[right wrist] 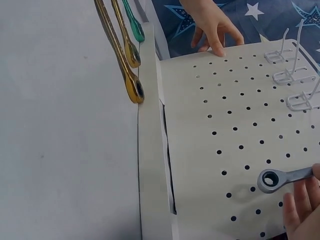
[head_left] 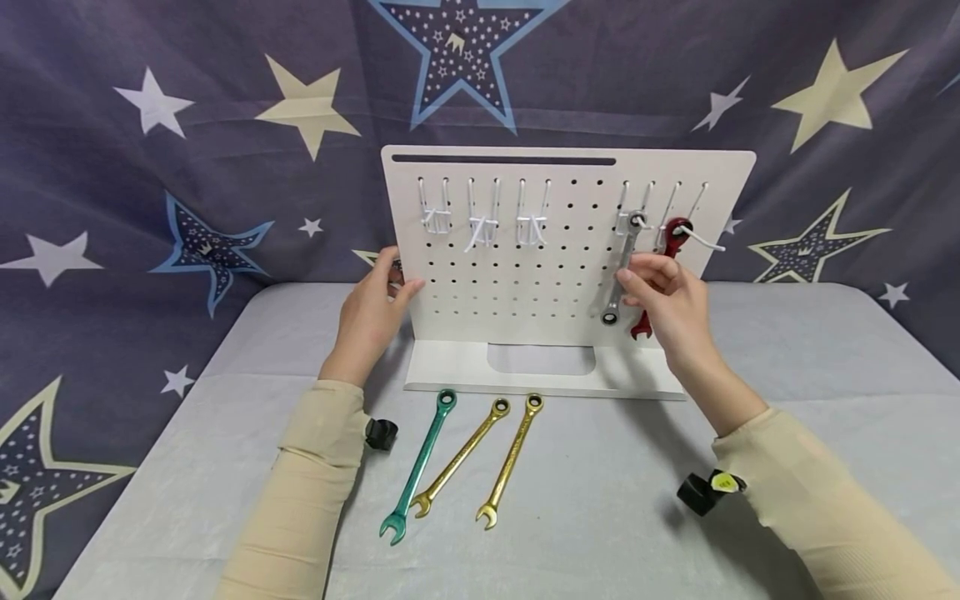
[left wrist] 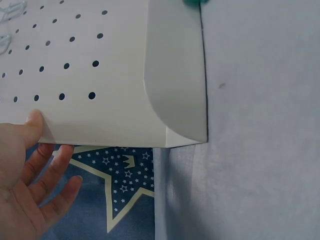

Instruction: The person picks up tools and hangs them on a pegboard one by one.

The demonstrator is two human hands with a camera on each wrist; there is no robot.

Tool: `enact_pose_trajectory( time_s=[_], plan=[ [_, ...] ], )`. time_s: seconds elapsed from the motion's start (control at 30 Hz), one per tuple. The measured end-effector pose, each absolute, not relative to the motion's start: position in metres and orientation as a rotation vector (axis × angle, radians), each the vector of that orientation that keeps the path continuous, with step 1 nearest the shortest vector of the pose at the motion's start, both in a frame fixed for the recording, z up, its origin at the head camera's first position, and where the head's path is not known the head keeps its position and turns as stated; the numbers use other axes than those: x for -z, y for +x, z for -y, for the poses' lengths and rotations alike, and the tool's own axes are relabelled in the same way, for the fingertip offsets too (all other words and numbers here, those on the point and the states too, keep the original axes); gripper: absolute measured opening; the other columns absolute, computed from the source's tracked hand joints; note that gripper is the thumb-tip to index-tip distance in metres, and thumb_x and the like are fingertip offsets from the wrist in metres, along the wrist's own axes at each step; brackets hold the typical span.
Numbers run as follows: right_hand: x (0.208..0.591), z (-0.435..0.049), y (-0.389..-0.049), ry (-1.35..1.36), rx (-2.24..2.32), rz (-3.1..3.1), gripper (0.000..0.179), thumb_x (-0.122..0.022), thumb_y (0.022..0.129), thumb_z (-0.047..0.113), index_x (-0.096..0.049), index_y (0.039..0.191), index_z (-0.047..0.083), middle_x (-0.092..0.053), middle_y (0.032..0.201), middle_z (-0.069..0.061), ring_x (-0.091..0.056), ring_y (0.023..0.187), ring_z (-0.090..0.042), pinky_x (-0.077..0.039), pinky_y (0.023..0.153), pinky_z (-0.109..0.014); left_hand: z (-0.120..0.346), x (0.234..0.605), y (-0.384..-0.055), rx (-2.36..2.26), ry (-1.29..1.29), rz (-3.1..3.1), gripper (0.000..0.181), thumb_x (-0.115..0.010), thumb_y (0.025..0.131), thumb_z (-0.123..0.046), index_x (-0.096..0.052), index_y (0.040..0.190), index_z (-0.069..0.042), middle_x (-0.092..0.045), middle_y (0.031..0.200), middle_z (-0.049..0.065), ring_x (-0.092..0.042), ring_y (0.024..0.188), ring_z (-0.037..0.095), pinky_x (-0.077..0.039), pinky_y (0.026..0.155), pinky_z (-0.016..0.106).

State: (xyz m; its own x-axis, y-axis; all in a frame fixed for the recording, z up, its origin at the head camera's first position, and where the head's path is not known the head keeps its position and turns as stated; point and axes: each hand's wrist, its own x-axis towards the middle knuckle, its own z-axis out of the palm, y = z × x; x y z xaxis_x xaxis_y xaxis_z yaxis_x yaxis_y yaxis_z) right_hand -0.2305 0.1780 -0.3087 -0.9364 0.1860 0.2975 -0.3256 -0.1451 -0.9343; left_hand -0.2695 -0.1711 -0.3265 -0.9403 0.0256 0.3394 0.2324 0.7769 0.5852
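Observation:
My right hand (head_left: 670, 304) pinches a grey ratcheting wrench (head_left: 627, 262) by its shaft. The wrench's upper ring is at a white hook on the right of the white pegboard (head_left: 510, 287), and its lower ring (right wrist: 270, 181) shows close in front of the board in the right wrist view. Just right of it, a red wrench (head_left: 678, 233) hangs on another hook, partly hidden by my right hand. My left hand (head_left: 371, 312) holds the board's left edge, thumb (left wrist: 34, 125) on the front face and fingers behind.
A green wrench (head_left: 420, 471) and two gold wrenches, one left (head_left: 462, 452) and one right (head_left: 512, 462), lie on the grey tablecloth before the board's base (head_left: 450, 367). Several white hooks (head_left: 482, 227) bear nothing at the board's left and middle. A star-patterned curtain (head_left: 225, 167) hangs behind.

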Motion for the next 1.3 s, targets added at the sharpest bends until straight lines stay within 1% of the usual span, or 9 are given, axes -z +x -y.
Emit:
enact_pose_trajectory(
  time_s=[0.13,0.37,0.7,0.97,1.1,1.3],
  plan=[
    [0.309,-0.180,-0.232,0.157,-2.124,1.818,0.015,-0.073,0.088,-0.001,-0.069,0.095,0.011,-0.069,0.081,0.003,-0.067,0.075,-0.008,-0.054,0.065,-0.019,0.171,0.326,-0.269,0.935,-0.200,2.657,0.050,-0.058,0.100,-0.037,-0.040,0.144,-0.022,-0.060,0.109,0.006,-0.061,0.100,0.027,-0.047,0.077,0.045],
    [0.310,-0.182,-0.231,0.158,-2.100,1.870,0.019,-0.071,0.089,-0.003,-0.070,0.100,0.013,-0.071,0.088,0.006,-0.067,0.080,-0.006,-0.053,0.065,-0.017,0.171,0.326,-0.268,0.937,-0.202,2.653,0.050,-0.059,0.100,-0.036,-0.040,0.144,-0.021,-0.060,0.109,0.007,-0.061,0.100,0.027,-0.047,0.077,0.045],
    [0.309,-0.185,-0.224,0.182,-2.105,1.920,0.025,-0.073,0.089,0.001,-0.068,0.112,0.006,-0.072,0.097,0.003,-0.067,0.088,-0.008,-0.054,0.073,-0.020,0.171,0.325,-0.268,0.941,-0.202,2.656,0.050,-0.059,0.100,-0.037,-0.041,0.144,-0.020,-0.060,0.109,0.008,-0.060,0.099,0.027,-0.047,0.078,0.045],
    [0.311,-0.192,-0.217,0.248,-2.114,1.900,0.030,-0.071,0.091,0.001,-0.066,0.120,-0.001,-0.073,0.103,0.000,-0.069,0.093,-0.009,-0.054,0.078,-0.020,0.171,0.325,-0.268,0.945,-0.193,2.663,0.049,-0.058,0.100,-0.036,-0.040,0.144,-0.021,-0.060,0.109,0.007,-0.060,0.099,0.027,-0.046,0.078,0.045],
    [0.315,-0.199,-0.214,0.283,-2.103,1.870,0.028,-0.069,0.092,-0.001,-0.066,0.119,-0.003,-0.073,0.102,0.000,-0.070,0.092,-0.010,-0.054,0.078,-0.021,0.170,0.326,-0.268,0.941,-0.202,2.664,0.049,-0.058,0.101,-0.036,-0.040,0.144,-0.021,-0.059,0.108,0.007,-0.060,0.099,0.027,-0.047,0.077,0.045],
    [0.320,-0.210,-0.212,0.272,-2.088,1.832,0.023,-0.069,0.092,-0.001,-0.068,0.115,-0.002,-0.074,0.095,0.000,-0.072,0.083,-0.011,-0.055,0.071,-0.020,0.170,0.325,-0.268,0.939,-0.205,2.660,0.049,-0.058,0.100,-0.036,-0.040,0.143,-0.021,-0.059,0.108,0.007,-0.060,0.100,0.027,-0.047,0.077,0.045]
  ],
)
